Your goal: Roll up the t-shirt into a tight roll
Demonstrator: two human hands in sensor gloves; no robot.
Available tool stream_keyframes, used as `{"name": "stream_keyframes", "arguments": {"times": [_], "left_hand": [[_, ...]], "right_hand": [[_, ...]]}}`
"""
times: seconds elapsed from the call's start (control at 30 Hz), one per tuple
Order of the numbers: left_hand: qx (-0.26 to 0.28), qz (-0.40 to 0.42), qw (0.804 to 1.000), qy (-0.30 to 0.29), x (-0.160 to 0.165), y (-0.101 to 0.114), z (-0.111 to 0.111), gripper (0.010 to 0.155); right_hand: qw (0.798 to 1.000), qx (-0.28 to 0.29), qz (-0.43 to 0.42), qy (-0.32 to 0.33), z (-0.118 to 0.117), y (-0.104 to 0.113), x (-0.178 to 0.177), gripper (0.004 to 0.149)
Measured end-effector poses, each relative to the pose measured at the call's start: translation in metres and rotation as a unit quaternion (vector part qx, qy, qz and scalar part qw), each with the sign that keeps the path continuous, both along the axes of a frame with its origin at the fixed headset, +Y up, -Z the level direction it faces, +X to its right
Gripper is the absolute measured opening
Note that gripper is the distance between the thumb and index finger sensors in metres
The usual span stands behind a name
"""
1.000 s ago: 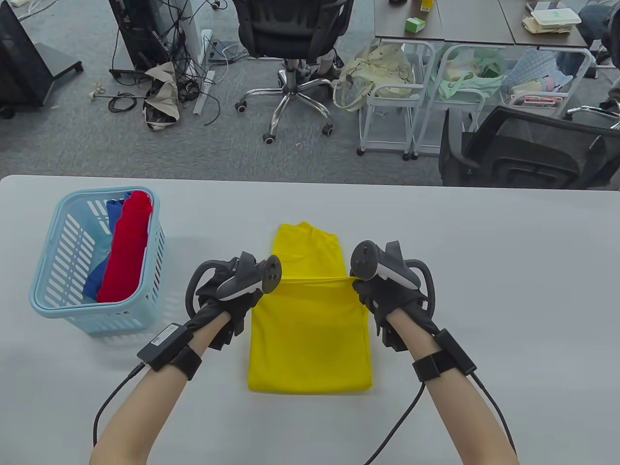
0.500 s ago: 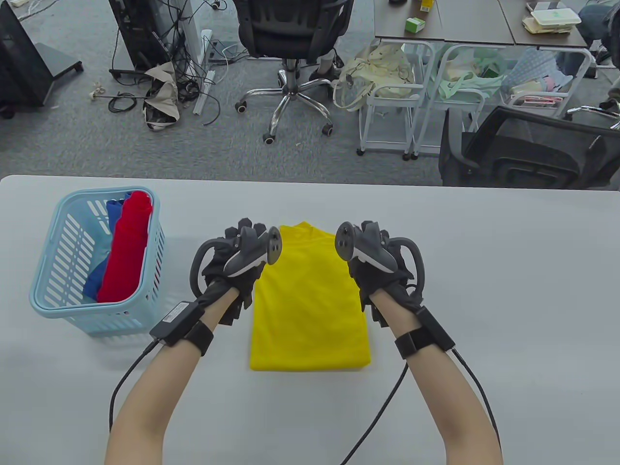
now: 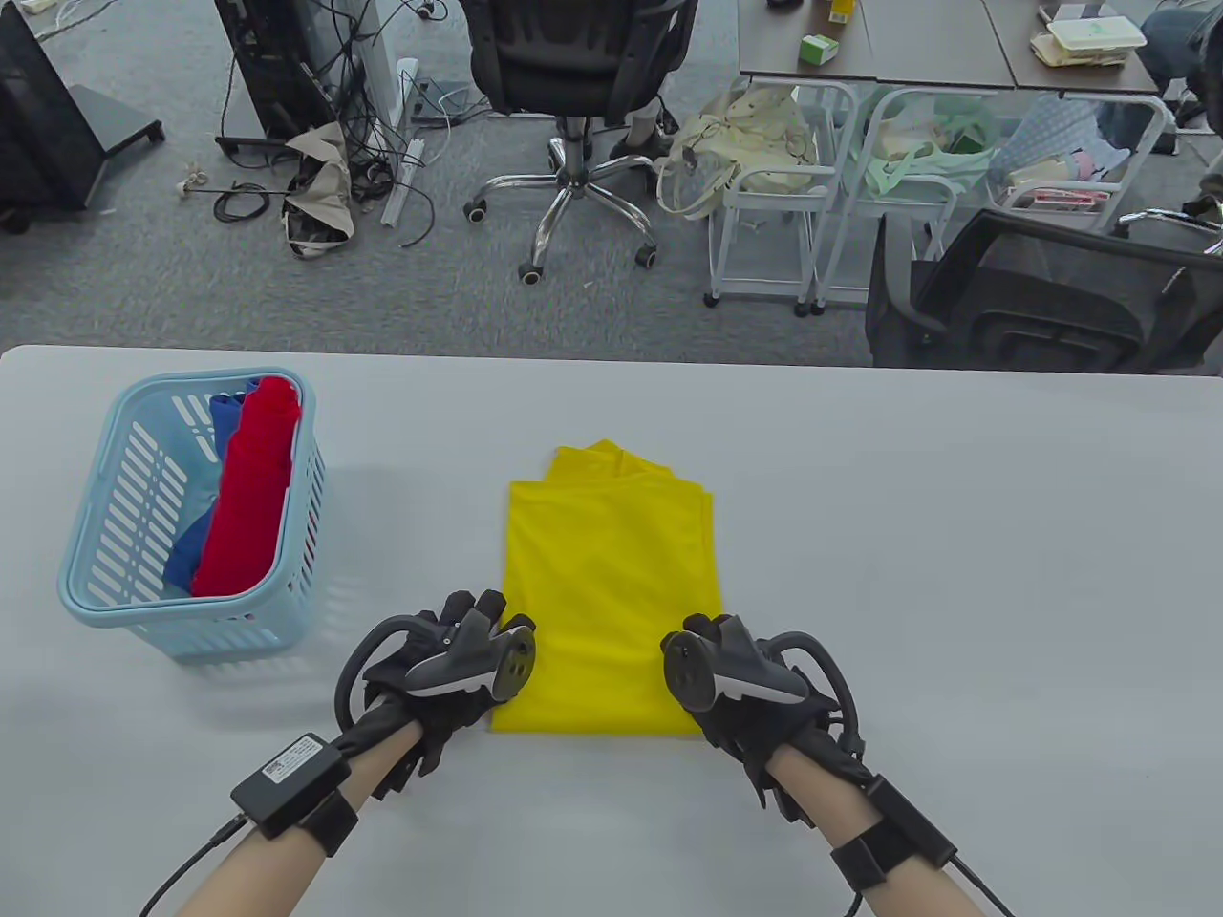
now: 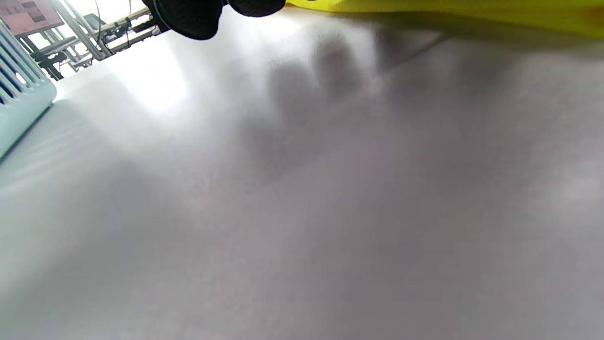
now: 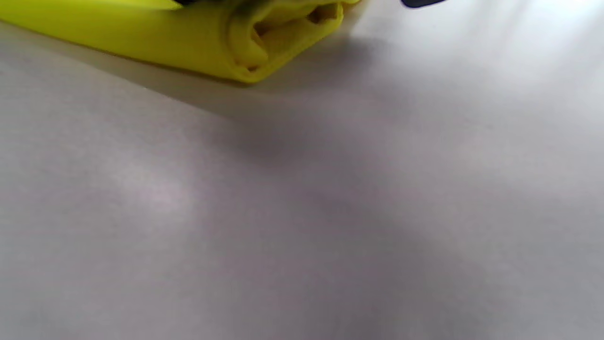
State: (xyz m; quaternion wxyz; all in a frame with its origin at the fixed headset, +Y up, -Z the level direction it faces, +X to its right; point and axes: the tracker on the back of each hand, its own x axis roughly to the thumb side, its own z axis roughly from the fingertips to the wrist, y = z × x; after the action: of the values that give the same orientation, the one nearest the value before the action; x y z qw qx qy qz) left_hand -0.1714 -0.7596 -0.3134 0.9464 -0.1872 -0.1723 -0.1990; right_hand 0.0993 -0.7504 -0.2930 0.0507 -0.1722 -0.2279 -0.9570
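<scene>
Table view: the folded yellow t-shirt (image 3: 607, 592) lies flat mid-table, toward the near edge. Your left hand (image 3: 449, 669) and right hand (image 3: 745, 683) sit at its near corners; you cannot tell the finger state. The blue basket (image 3: 96, 583) near the left edge holds a red roll (image 3: 246, 487) and blue cloth (image 3: 222, 425).

Left wrist view: fingertips (image 4: 198, 19) hang above bare table (image 4: 302, 212).

Right wrist view: layered shirt corner rests on the table.

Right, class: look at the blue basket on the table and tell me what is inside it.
Inside the basket lie a red rolled cloth and, beside it, a blue cloth. The red one covers much of the blue, and the basket's bottom beneath them is hidden.
</scene>
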Motion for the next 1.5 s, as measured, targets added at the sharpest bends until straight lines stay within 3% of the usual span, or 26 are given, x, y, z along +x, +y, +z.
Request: {"name": "stream_keyframes", "arguments": {"times": [0.13,0.27,0.33,0.43,0.6,0.7,0.87,1.03,1.1,1.17,1.23,1.27,1.37,1.43,1.5], "left_hand": [[0.023,0.061,0.998,-0.008,0.005,0.018,0.021,0.070],[-0.029,0.138,0.990,-0.017,0.013,0.004,0.035,0.068],[-0.052,0.121,0.991,-0.009,0.017,-0.016,0.038,0.068],[0.010,0.053,0.998,-0.040,0.018,-0.012,0.041,0.070],[0.024,0.060,0.997,-0.031,0.020,-0.007,0.041,0.073],[0.062,0.041,0.996,-0.040,0.021,-0.004,0.043,0.069],[0.074,0.039,0.995,-0.051,0.022,-0.002,0.044,0.046],[0.005,0.140,0.988,-0.060,0.012,0.017,0.047,0.043],[-0.060,0.230,0.971,-0.030,0.001,0.027,0.044,0.042],[-0.077,0.254,0.964,0.003,-0.006,0.026,0.038,0.042],[-0.046,0.224,0.973,0.019,-0.010,0.018,0.033,0.044],[-0.006,0.170,0.985,0.035,-0.011,0.007,0.030,0.045],[0.068,0.092,0.993,0.024,-0.011,0.009,0.033,0.050],[0.105,0.121,0.987,0.016,-0.007,0.022,0.040,0.052],[0.108,0.178,0.978,-0.006,0.001,0.032,0.048,0.052]], "right_hand": [[0.999,0.036,-0.035,-0.011,0.020,0.019,0.010,0.065],[0.999,0.036,-0.036,-0.001,0.036,0.004,0.008,0.063],[1.000,-0.004,-0.009,0.007,0.038,-0.014,0.005,0.069],[0.999,0.033,0.013,0.008,0.037,-0.008,0.006,0.069],[0.995,0.085,0.039,0.017,0.034,-0.001,0.005,0.073],[0.997,0.072,0.027,0.022,0.034,-0.007,0.007,0.064],[0.997,0.075,0.009,0.026,0.031,-0.004,0.006,0.040],[0.998,0.020,-0.041,0.039,0.038,0.010,0.015,0.040],[0.993,-0.025,-0.111,0.024,0.040,0.016,0.028,0.041],[0.989,-0.010,-0.144,-0.011,0.035,0.017,0.032,0.043],[0.992,0.005,-0.122,-0.027,0.030,0.013,0.028,0.043],[0.996,0.007,-0.085,-0.026,0.025,0.007,0.023,0.043],[0.998,0.021,-0.048,-0.032,0.024,0.001,0.018,0.042],[0.998,0.019,-0.051,-0.036,0.026,0.001,0.018,0.043],[0.997,0.012,-0.059,-0.047,0.026,0.000,0.022,0.043]]}}
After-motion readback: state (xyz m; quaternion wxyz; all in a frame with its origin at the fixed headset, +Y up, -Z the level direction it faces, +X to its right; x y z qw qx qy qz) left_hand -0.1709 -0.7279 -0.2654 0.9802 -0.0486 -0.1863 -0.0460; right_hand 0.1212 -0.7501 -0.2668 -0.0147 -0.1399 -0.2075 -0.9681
